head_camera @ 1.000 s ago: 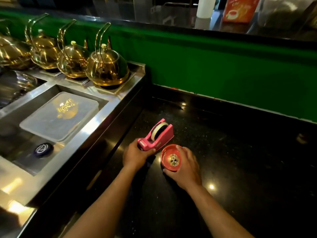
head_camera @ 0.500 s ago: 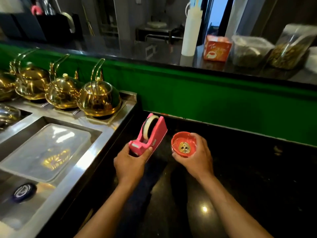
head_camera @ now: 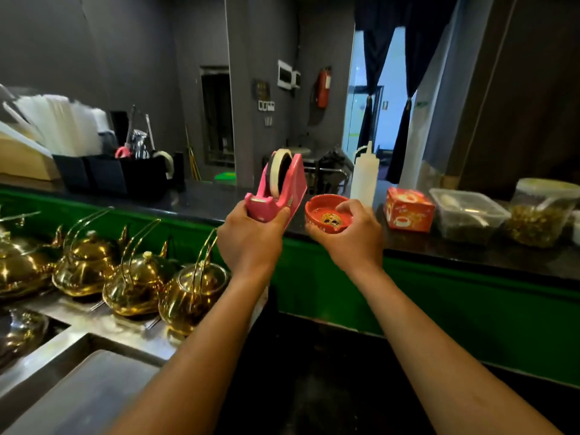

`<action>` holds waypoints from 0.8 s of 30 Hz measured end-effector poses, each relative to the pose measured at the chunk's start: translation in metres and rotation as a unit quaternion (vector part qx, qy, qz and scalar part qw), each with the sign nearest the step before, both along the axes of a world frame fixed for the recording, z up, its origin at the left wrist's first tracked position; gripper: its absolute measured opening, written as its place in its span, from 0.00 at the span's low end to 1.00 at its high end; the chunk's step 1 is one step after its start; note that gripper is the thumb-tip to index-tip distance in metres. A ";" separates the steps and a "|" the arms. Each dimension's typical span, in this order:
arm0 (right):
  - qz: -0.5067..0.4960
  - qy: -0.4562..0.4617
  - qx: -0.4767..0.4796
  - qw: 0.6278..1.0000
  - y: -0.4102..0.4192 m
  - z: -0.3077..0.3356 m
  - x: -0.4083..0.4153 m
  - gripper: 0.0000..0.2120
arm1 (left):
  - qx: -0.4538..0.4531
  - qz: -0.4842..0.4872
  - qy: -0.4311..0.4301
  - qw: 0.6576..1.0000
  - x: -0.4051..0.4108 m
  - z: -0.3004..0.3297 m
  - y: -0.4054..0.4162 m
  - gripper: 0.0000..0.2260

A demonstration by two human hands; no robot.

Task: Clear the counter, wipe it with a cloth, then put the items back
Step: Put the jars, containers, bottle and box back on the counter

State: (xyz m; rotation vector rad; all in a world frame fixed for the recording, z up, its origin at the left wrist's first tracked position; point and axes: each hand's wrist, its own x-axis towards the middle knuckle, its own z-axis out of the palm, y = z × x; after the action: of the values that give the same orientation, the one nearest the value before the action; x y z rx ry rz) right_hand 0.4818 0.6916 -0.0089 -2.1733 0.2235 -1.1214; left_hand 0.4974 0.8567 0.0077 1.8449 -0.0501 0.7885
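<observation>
My left hand (head_camera: 249,243) grips a pink tape dispenser (head_camera: 279,189) by its front end, with a roll of pale tape in it. My right hand (head_camera: 351,238) holds a small red ashtray (head_camera: 328,214) with a gold emblem inside, thumb over its rim. Both items are raised at the level of the upper black ledge (head_camera: 201,199) above the green wall band (head_camera: 439,296). The lower black counter (head_camera: 314,372) lies below my forearms, dark and bare where it shows.
Several golden kettles (head_camera: 135,284) stand on the steel unit (head_camera: 103,328) at left. On the upper ledge are a white squeeze bottle (head_camera: 364,177), a red box (head_camera: 408,208), a lidded plastic tub (head_camera: 467,215), a bag of dried goods (head_camera: 543,211) and a black organiser (head_camera: 119,174).
Both hands lifted the tape dispenser and the ashtray off the lower counter and up to the height of the upper ledge. My view tilted upward.
</observation>
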 end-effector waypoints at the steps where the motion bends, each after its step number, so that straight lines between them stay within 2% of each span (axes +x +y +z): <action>1: -0.004 0.013 0.009 1.000 0.000 0.005 0.015 0.27 | 0.010 0.005 0.004 1.000 0.014 0.005 -0.003 0.19; 5: -0.016 0.093 0.048 0.994 -0.004 0.009 0.073 0.26 | 0.052 0.023 0.050 0.997 0.068 0.007 -0.015 0.19; 10: -0.043 0.140 0.071 0.987 -0.012 -0.002 0.131 0.25 | 0.056 0.039 0.104 0.992 0.124 -0.005 -0.029 0.19; 15: -0.074 0.183 0.049 0.979 -0.023 -0.005 0.171 0.26 | 0.080 0.025 0.116 0.990 0.165 -0.011 -0.041 0.20; 24: -0.101 0.209 0.036 0.972 -0.032 -0.008 0.195 0.44 | 0.124 0.034 0.123 0.984 0.187 -0.018 -0.052 0.23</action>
State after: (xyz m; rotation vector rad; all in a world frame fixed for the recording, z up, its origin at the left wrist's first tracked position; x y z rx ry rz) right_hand 0.6764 0.6596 -0.0165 -2.3384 0.6749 -0.7306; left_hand 0.6842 0.8052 -0.0107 2.1781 0.0773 0.6172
